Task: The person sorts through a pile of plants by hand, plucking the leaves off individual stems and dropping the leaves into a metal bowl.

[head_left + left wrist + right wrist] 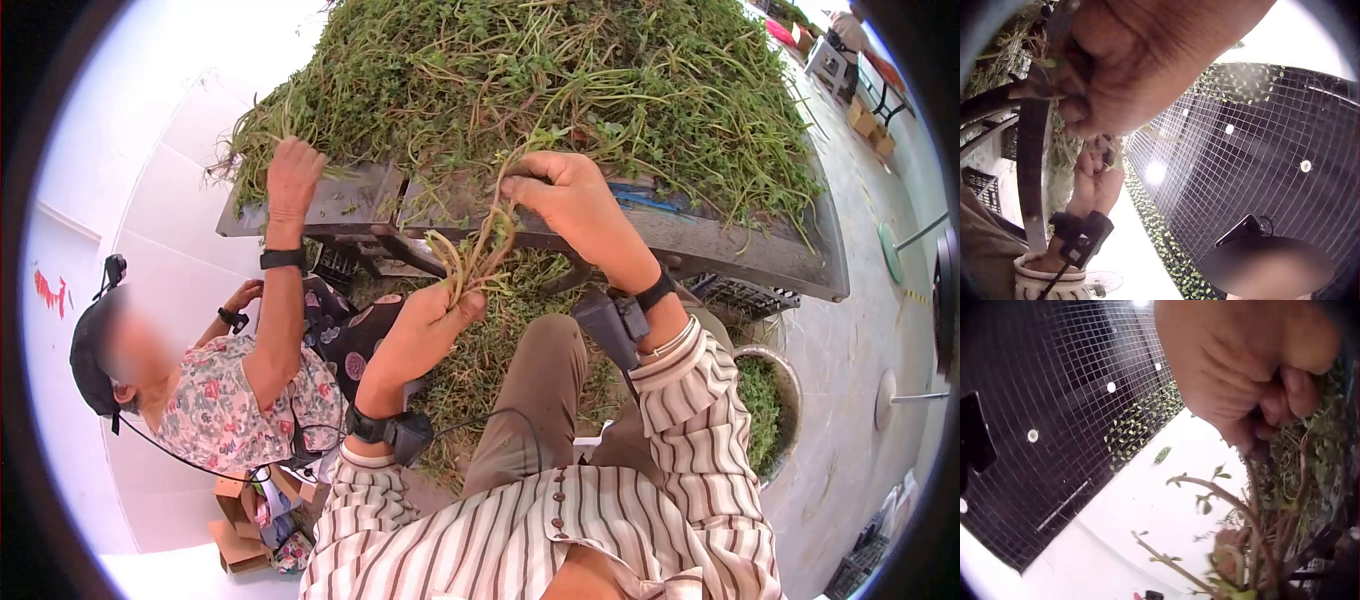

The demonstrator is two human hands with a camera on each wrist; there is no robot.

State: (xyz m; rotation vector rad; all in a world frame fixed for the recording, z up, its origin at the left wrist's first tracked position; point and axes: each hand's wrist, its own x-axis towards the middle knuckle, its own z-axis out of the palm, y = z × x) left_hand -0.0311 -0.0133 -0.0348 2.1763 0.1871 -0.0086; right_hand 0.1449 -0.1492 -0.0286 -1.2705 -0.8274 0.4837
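Observation:
In the head view my left hand [425, 325] grips a small bunch of leafy green stems [468, 265] low in front of the table. Up and to the right, my right hand [578, 205] pinches the upper part of a long brownish stem [497, 205] that runs down to the bunch. The right wrist view shows the branching stems [1254, 519] with small leaves hanging below the right hand [1241, 369]. A big heap of cut green plants [560, 80] lies just beyond both hands. In the left wrist view the left palm [1147, 69] hides most of what it grips.
The heap covers a dark wooden table [740, 258], its front edge close to my hands. Another person [250, 390] sits at the left, one hand [295, 178] at the heap. Loose greens [530, 290] litter the floor below. A tub of greens [785, 400] stands at the right.

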